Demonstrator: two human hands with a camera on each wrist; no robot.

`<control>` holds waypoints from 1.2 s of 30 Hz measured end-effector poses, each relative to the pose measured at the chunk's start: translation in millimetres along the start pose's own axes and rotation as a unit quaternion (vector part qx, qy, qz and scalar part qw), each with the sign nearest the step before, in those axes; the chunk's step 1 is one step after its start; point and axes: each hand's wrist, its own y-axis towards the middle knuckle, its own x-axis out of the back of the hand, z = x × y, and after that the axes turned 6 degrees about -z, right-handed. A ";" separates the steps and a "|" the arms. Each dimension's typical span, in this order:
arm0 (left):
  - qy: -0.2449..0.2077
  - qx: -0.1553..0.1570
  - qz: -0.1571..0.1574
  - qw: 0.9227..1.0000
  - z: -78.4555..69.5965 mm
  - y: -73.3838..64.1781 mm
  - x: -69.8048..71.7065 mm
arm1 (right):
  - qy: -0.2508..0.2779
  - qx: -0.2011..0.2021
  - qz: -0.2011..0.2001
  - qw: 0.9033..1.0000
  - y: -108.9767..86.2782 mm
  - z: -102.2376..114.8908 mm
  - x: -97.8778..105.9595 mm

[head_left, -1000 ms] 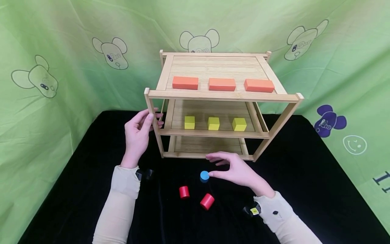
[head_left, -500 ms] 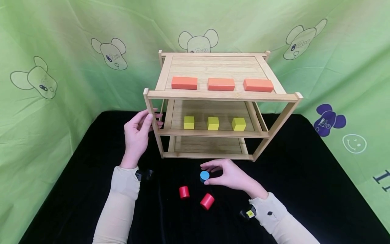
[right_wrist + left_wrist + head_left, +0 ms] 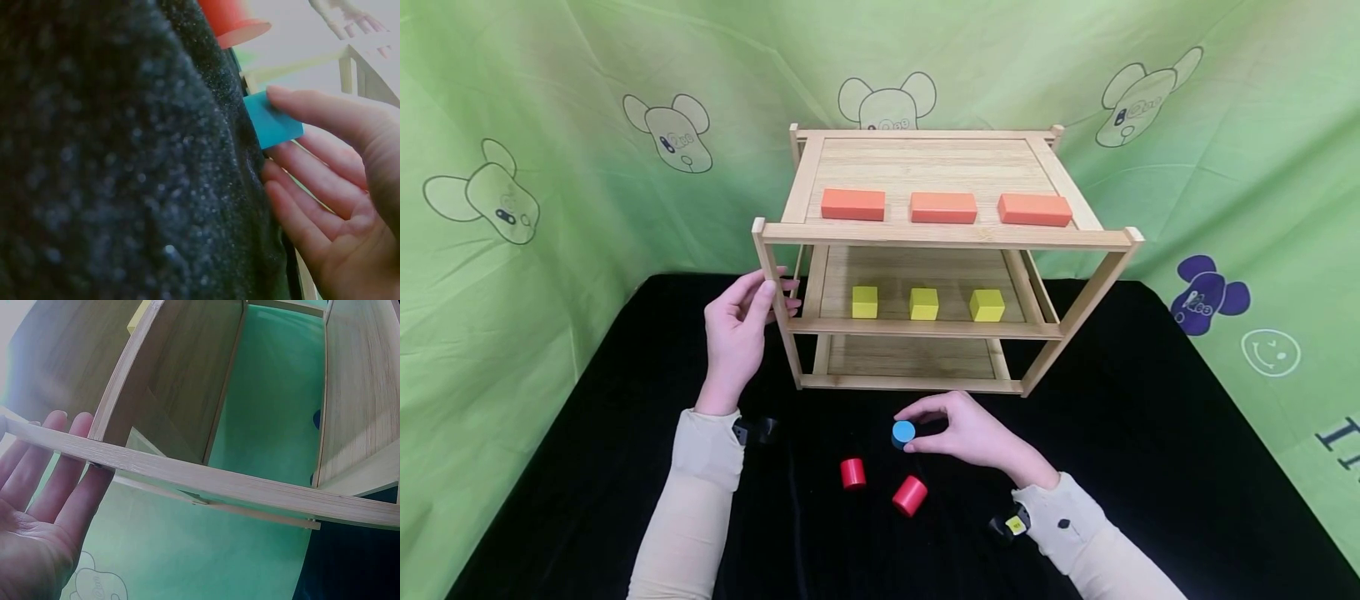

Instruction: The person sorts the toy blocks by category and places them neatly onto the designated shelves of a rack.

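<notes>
My right hand (image 3: 973, 433) pinches a small blue cylinder block (image 3: 903, 434) standing on the black cloth, its thumb on the near side and fingers on the far side. In the right wrist view the thumb lies against the blue cylinder (image 3: 273, 122), close to the cloth. With thumb in front and fingers behind, my left hand (image 3: 737, 333) holds the left front post of a three-tier wooden shelf (image 3: 947, 237). The left wrist view has those fingers (image 3: 78, 469) passing behind the post (image 3: 187, 472). Two red cylinders (image 3: 853, 473) lie nearer me.
Three orange blocks (image 3: 853, 204) line the top tier, and three yellow cubes (image 3: 923, 304) sit on the middle one. The bottom tier (image 3: 917, 357) shows bare wood. Black cloth (image 3: 587, 500) covers the table; a green curtain (image 3: 737, 67) hangs behind.
My right hand has come down and toward me, closing its thumb and fingers around the blue cylinder. The left hand stays at the shelf post.
</notes>
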 end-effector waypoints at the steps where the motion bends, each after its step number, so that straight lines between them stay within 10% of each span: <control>1: 0.000 0.000 0.000 1.000 0.3 0.0 0.1 | -0.001 0.000 -0.001 1.000 0.0 0.2 0.1; 36: -0.011 0.009 0.001 1.000 -0.3 0.8 0.7 | 0.007 0.020 -0.035 0.999 18.9 13.4 6.1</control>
